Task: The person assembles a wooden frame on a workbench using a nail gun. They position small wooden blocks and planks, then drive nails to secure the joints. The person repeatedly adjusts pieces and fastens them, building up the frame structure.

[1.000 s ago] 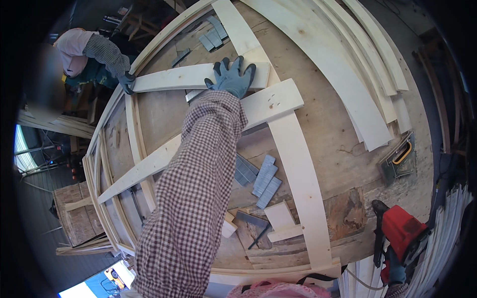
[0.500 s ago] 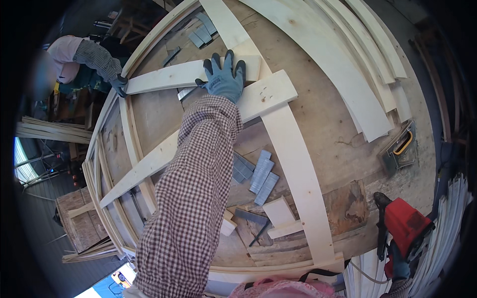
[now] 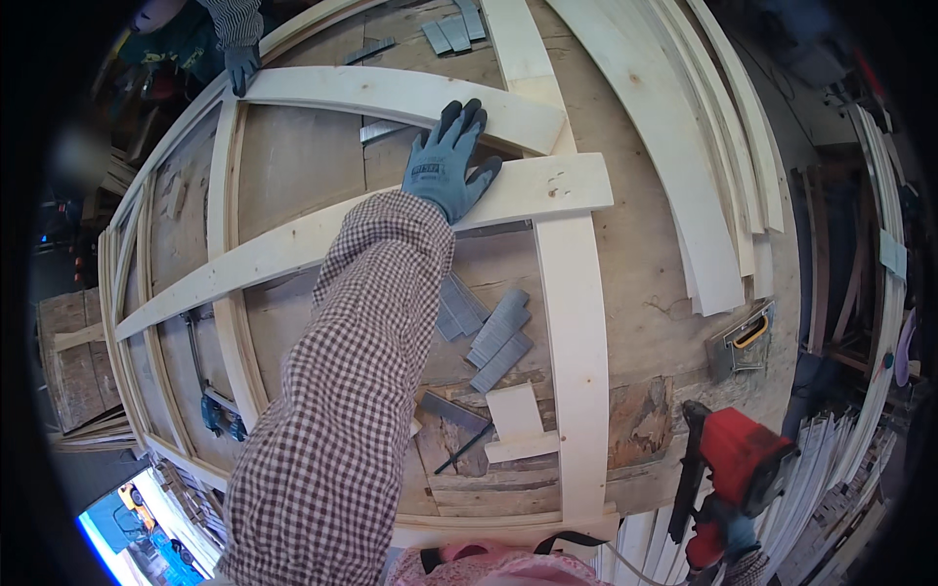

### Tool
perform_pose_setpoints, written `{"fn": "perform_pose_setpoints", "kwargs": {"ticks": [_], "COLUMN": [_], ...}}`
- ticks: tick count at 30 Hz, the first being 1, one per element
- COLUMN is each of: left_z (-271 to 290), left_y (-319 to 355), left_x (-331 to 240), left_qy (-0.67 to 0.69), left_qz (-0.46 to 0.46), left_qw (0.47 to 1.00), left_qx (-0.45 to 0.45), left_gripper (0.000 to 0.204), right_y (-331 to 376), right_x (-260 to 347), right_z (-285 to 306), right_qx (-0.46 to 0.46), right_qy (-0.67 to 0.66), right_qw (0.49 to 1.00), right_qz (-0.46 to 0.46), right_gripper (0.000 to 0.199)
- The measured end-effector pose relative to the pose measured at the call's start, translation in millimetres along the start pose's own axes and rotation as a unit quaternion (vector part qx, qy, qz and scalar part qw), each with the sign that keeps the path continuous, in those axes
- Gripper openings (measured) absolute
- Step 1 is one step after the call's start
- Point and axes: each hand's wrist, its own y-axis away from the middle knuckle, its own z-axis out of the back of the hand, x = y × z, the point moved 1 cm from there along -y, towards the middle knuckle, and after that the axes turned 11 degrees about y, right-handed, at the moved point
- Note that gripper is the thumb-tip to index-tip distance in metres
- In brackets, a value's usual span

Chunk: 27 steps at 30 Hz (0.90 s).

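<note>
My left hand, in a blue-grey glove with dark fingertips, is open over the gap between two pale wooden slats. Its fingertips rest on the upper slat, while its thumb reaches over the lower slat. Several staple marks show at the lower slat's right end, where it crosses a long upright slat. At the lower right, my gloved right hand grips a red staple gun with a black nose, held off the frame. Another person's gloved hand touches the upper slat's left end.
Grey staple strips and short wood offcuts lie on the wooden tabletop. Long curved boards are stacked at the right, above a metal scraper-like tool with a yellow-edged handle. A thin hose runs beside the gun.
My left hand has shifted off the upper slat's face toward the lower slat, its thumb now on the right. The view has turned slightly. The staple gun stays in my right hand.
</note>
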Motion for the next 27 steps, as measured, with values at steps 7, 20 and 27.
{"fn": "perform_pose_setpoints", "kwargs": {"ticks": [7,20,27], "left_z": [8,5,6], "left_y": [-1,0,2], "left_x": [-9,-2,-1], "left_qy": [0.015,0.057,0.065], "left_qz": [0.024,0.015,0.015], "left_qw": [1.0,0.998,0.997], "left_qx": [-0.002,-0.029,-0.034], "left_gripper": [0.064,0.062,0.062], "right_y": [-47,-191,-188], "right_x": [241,452,447], "right_z": [13,-55,-61], "right_qx": [0.066,0.12,0.105], "right_qy": [-0.239,-0.098,-0.05], "right_qw": [0.966,0.977,0.985], "right_qz": [0.078,0.148,0.125], "right_gripper": [0.016,0.014,0.012]}}
